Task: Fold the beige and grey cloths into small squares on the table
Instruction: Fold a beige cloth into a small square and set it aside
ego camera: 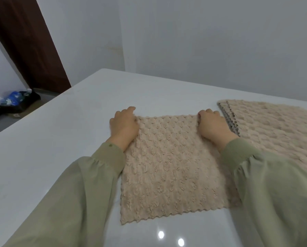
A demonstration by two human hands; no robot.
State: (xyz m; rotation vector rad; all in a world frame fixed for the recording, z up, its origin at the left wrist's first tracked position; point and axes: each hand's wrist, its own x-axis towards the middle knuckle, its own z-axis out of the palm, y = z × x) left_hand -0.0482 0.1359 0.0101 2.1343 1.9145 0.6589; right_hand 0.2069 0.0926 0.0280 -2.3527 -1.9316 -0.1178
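Observation:
A beige textured cloth [172, 168] lies spread flat on the white table [60, 148] in front of me. My left hand [124, 127] sits on its far left corner with fingers curled around the edge. My right hand [213, 125] grips the far right corner in the same way. To the right lies a stack of beige cloths [274, 129] with grey undersides showing along its left edge.
The table's far edge runs along a grey wall [202, 41]. Off the table's left side, on the floor, sits a dark bin [19, 102] with blue rubbish, beside a brown door [29, 41].

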